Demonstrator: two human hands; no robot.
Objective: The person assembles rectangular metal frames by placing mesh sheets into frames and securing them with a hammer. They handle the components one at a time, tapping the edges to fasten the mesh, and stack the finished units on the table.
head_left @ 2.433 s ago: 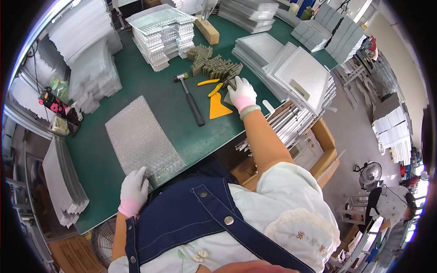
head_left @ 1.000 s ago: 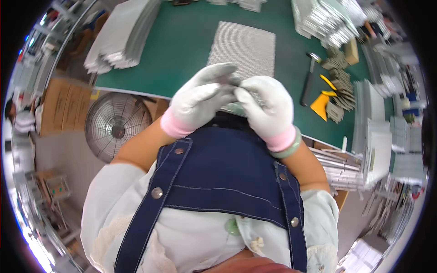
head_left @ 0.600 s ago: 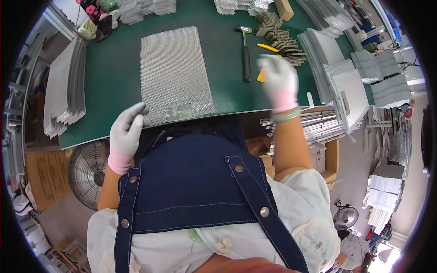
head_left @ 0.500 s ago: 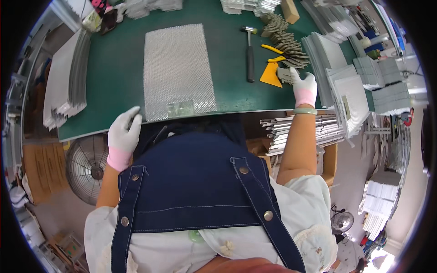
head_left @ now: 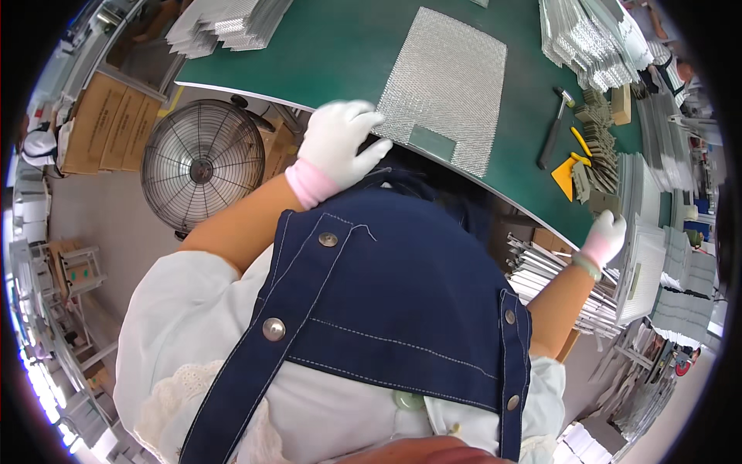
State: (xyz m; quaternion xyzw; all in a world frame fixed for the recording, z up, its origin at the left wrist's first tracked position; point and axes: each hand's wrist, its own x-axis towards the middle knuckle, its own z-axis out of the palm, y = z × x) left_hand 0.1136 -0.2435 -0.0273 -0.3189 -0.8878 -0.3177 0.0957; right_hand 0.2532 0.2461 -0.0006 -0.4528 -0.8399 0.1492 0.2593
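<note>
Between the fingertips of my white-gloved right hand (head_left: 607, 234) is a small flat grey-tan plate (head_left: 604, 203), held at the table's front edge. My left hand (head_left: 338, 143), gloved alike, has its thumb apart from its fingers and holds nothing; its fingertips are by the near left corner of a silver mesh panel (head_left: 452, 77). The panel lies flat on the green table (head_left: 325, 69), with a grey rectangular patch (head_left: 433, 143) at its near edge. Beyond my right hand lie an orange scraper (head_left: 563, 178), yellow-handled pliers (head_left: 580, 143), a hammer (head_left: 553, 131) and a row of similar grey-tan plates (head_left: 603, 151).
Mesh panels stand stacked at the far left (head_left: 232, 23) and far right (head_left: 583, 46). White framed panels (head_left: 635, 267) lean at the right. A floor fan (head_left: 202, 170) and cardboard boxes (head_left: 104, 124) are at left. Metal strips (head_left: 553, 282) lie below the table edge.
My view has swung to the left. My right hand has drawn a grey-tan plate from the row toward the table's front edge. My left hand has come to the mesh panel's near left corner.
</note>
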